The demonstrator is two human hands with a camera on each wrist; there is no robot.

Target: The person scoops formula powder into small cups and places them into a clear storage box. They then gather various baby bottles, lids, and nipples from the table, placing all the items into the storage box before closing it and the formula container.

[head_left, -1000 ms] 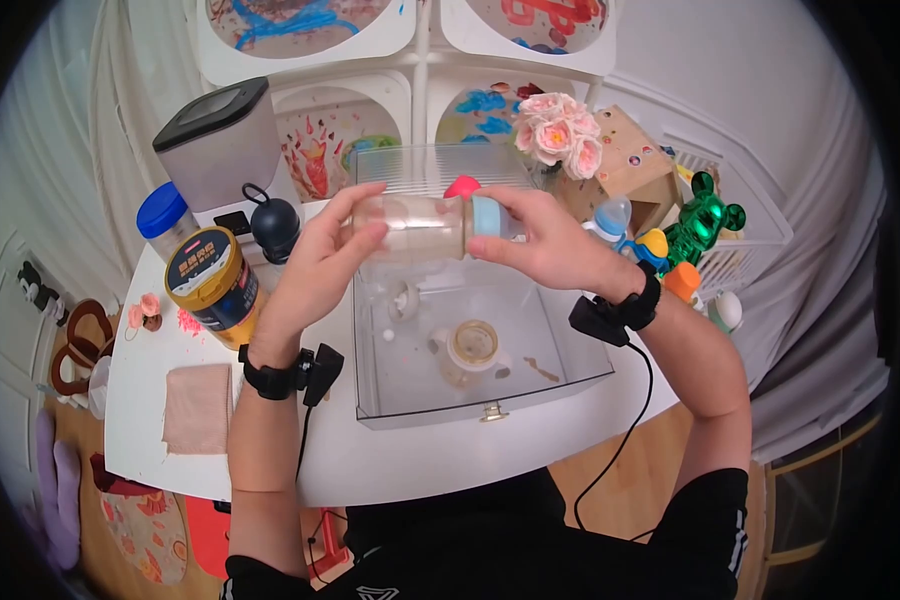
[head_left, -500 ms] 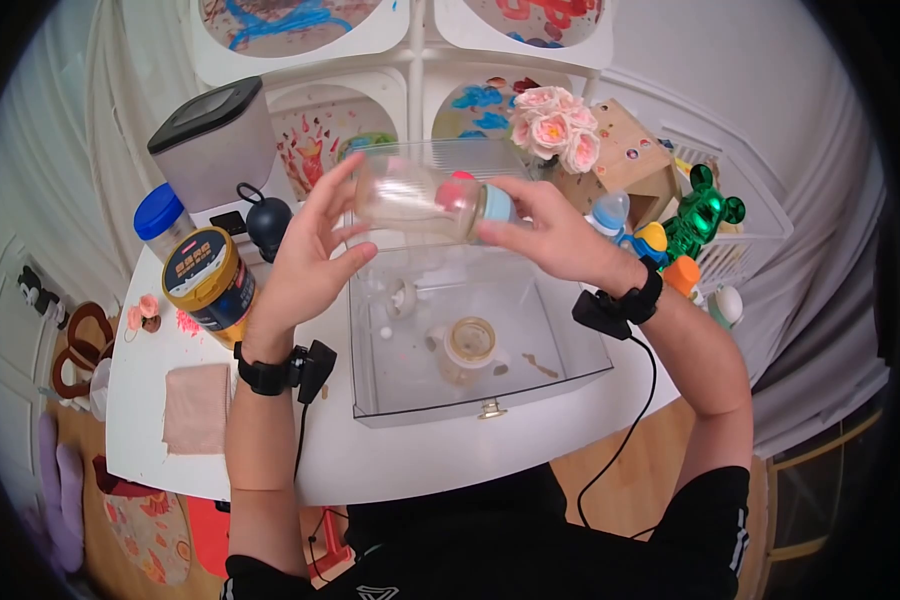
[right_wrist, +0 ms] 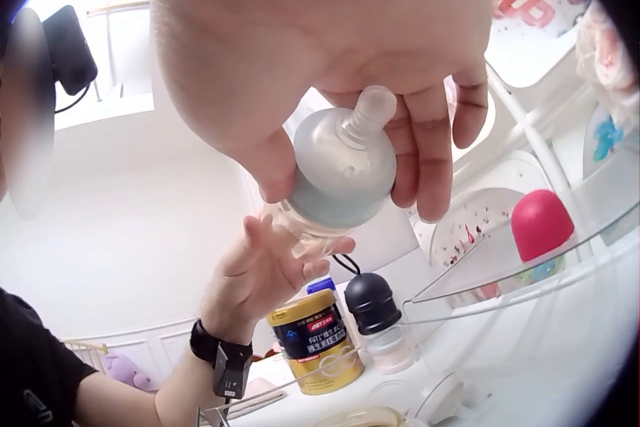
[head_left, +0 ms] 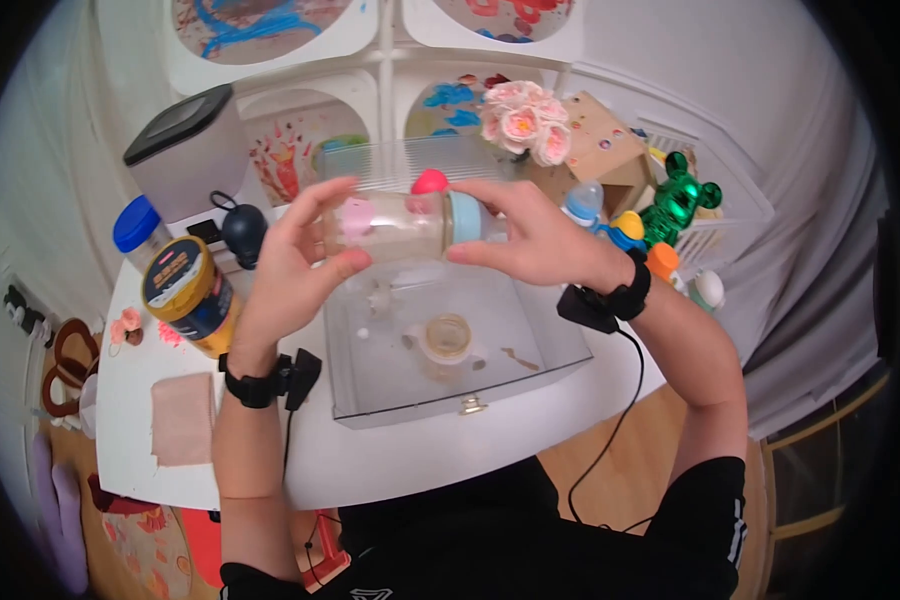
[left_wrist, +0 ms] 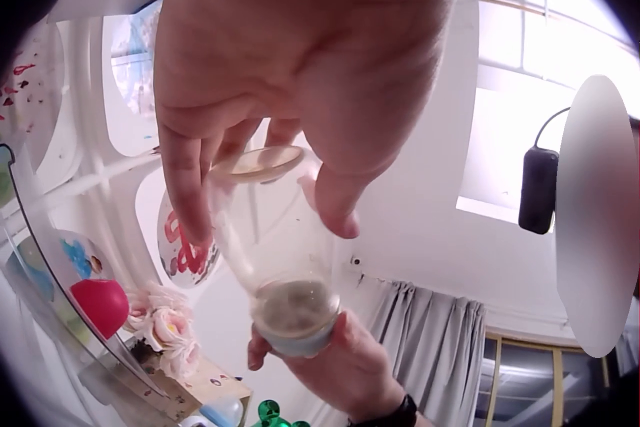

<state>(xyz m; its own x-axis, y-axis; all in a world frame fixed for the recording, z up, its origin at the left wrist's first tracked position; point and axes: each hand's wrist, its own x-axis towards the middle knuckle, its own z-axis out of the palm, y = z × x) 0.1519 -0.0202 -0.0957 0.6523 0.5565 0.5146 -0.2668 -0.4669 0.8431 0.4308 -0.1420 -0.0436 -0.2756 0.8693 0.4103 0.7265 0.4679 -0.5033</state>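
A clear baby bottle [head_left: 395, 226] with a pale blue collar [head_left: 464, 228] lies sideways in the air over the clear box [head_left: 410, 405]. My right hand [head_left: 535, 235] pinches it by the collar, thumb on one side and fingers on the other. Its translucent nipple [right_wrist: 352, 142] points toward the right palm. My left hand [head_left: 295, 265] holds the base end [left_wrist: 262, 163] between thumb and fingers. A little liquid or residue [left_wrist: 298, 309] shows at the collar end. Inside the box stands a small cup-like piece [head_left: 447, 338] with a yellowish rim.
To the left stand a yellow formula tub [head_left: 192, 295], a dark bottle [head_left: 242, 232], a blue-lidded jar [head_left: 140, 228] and a folded cloth [head_left: 182, 420]. A pink dome [head_left: 430, 181] sits behind the bottle. Right are another bottle [head_left: 583, 203] and a green bear figure [head_left: 675, 205].
Half a second ago the bottle was tilted and blurred, with the left fingers spread away from its base. Now it is level and the left hand has closed around that end again.
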